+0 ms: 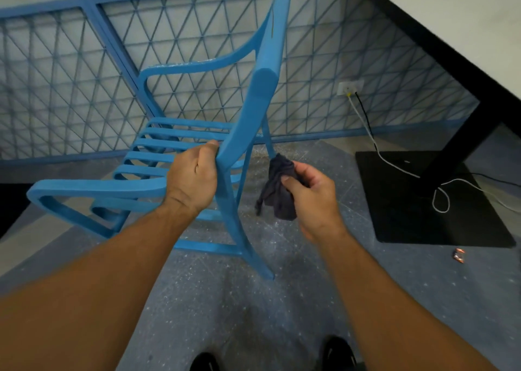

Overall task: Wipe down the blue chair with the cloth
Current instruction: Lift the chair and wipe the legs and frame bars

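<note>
The blue chair (pixel 248 111) is tipped, its slatted seat facing left and one leg reaching down to the floor in front of me. My left hand (pixel 194 178) grips the chair's curved frame near the seat, fingers wrapped round it. My right hand (pixel 313 198) holds a bunched dark grey cloth (pixel 277 190) just right of the chair's legs; the cloth hangs free, close to a thin leg, and I cannot tell whether it touches.
A blue lattice fence (pixel 84 74) runs behind the chair. A black table base (pixel 400 190) and slanted post stand at right, with white and black cables (pixel 375 145) from a wall socket. A small wrapper (pixel 459 255) lies on the speckled floor. My shoes show at the bottom.
</note>
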`<state>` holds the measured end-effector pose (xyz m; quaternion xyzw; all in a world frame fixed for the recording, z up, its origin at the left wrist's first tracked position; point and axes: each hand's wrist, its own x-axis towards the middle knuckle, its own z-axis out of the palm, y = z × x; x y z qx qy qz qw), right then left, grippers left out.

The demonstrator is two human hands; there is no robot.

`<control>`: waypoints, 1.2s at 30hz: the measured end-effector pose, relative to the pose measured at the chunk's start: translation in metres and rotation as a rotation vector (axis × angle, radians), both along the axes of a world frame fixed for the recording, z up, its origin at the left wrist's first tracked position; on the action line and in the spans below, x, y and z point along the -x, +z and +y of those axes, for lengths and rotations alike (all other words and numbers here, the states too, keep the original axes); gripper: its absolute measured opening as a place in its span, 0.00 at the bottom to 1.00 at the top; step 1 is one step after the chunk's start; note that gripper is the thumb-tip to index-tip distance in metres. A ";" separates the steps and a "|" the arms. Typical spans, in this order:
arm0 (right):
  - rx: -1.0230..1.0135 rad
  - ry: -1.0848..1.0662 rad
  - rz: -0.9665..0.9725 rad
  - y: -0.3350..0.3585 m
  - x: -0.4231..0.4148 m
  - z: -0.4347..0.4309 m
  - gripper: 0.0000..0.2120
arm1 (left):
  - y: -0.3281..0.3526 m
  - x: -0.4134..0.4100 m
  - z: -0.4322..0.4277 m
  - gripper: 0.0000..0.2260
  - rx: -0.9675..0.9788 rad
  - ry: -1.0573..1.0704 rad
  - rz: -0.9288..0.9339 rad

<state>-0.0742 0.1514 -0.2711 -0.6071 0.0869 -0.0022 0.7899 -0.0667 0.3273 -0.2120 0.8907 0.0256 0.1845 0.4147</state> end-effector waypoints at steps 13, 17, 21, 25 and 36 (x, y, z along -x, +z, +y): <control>-0.138 -0.134 0.045 0.030 -0.035 0.019 0.10 | 0.047 -0.004 -0.063 0.29 0.314 -0.004 -0.103; -0.273 -0.153 0.089 0.044 -0.065 0.007 0.13 | 0.046 0.000 -0.062 0.29 0.348 0.001 -0.125; -0.338 -0.113 -0.005 0.083 -0.089 0.020 0.10 | 0.044 -0.002 -0.060 0.28 0.339 -0.023 -0.117; -0.224 -0.135 -0.112 0.114 -0.098 0.022 0.09 | 0.045 -0.001 -0.058 0.32 0.335 -0.034 -0.099; 0.397 -0.101 -0.539 0.187 -0.078 -0.014 0.06 | 0.046 0.041 -0.032 0.34 0.300 -0.147 -0.061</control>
